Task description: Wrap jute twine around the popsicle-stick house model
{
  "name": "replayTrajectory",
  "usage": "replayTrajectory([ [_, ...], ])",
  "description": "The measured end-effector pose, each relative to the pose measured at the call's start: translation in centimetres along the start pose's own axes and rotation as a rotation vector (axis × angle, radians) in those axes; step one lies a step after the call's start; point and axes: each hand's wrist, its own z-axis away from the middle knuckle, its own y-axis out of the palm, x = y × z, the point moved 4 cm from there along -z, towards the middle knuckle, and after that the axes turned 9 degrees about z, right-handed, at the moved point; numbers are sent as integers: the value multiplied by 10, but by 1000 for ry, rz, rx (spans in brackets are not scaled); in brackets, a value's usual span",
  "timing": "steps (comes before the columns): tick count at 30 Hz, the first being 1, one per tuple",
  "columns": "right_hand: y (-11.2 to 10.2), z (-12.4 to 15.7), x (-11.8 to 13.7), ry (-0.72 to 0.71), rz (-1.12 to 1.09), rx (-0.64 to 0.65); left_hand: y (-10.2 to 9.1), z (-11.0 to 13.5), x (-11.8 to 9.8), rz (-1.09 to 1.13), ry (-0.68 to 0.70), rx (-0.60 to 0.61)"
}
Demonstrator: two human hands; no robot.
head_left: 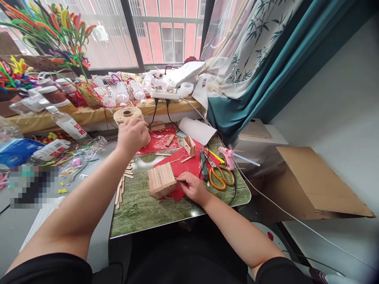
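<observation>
My left hand (134, 134) is closed around the front of a spool of natural twine (126, 114) at the back left of the table. A small box of wooden craft sticks (161, 178) sits near the table's middle, with slats across its top. At the box's right corner, my right hand (192, 187) has thumb and fingers pinched together; what lies between the fingertips is too small to make out. A thin strand of twine runs over the red sheet behind the box. Loose craft sticks (120, 191) lie left of the box.
Right of my right hand lie orange-handled scissors (220, 177), a dark green-grey tool (204, 163) and a pink glue gun (227, 157) with its cord. A smaller stick box (189, 145) stands on red paper (177, 167). Bottles and craft supplies crowd the sill (100, 116).
</observation>
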Motion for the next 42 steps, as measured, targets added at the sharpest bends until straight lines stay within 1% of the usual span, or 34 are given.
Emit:
replayTrajectory([
  [1, 0, 0, 0, -2, 0, 0, -6, -8, 15, -55, -58, -24],
  [2, 0, -1, 1, -5, -1, -2, -10, -14, 29, -96, -114, -17],
  [4, -1, -1, 1, -11, -6, -10, -11, -23, 52, -129, -208, 58],
  [5, -1, -1, 1, -12, -8, -11, -10, -26, 60, -126, -234, 101],
  [7, 0, -1, 1, -13, -7, -5, -8, -28, 68, -109, -250, 154],
  [8, 0, -1, 0, -12, -5, -3, -8, -28, 70, -104, -250, 158],
  [12, 0, 0, 0, -8, 6, -2, -8, -30, 71, -113, -274, 113],
  [14, 0, 0, 0, -4, 15, 1, -10, -33, 74, -107, -265, 100],
  [16, 0, 0, 0, 0, 19, 4, -14, -38, 81, -77, -225, 119],
  [19, 0, -1, 1, -1, 13, 1, -20, -46, 95, 36, -114, 233],
  [21, 0, -1, 1, -4, 8, -4, -23, -50, 100, 94, -59, 311],
  [23, 0, 0, 1, -3, 7, -8, -24, -51, 99, 62, -62, 322],
  [26, 0, -1, 1, -3, 11, -10, -20, -50, 85, -92, -124, 225],
  [28, 0, -1, 1, 1, 9, -8, -15, -50, 77, -126, -136, 203],
  [30, -1, -1, 0, 3, 4, -9, -13, -51, 77, -85, -97, 267],
  [33, -1, -1, 0, -3, -2, -7, -22, -57, 95, -17, -11, 389],
  [35, -1, -1, 0, 1, -4, -3, -33, -61, 107, 11, -12, 430],
  [37, 0, -2, 0, 6, -4, -2, -38, -63, 109, 33, -69, 467],
  [39, -1, -2, 0, 7, 1, -5, -36, -61, 100, 20, -146, 456],
  [40, 0, -2, 0, 7, 4, -5, -34, -60, 92, -10, -178, 412],
  [42, 0, -1, -1, 7, 11, -5, -29, -57, 75, -59, -165, 323],
])
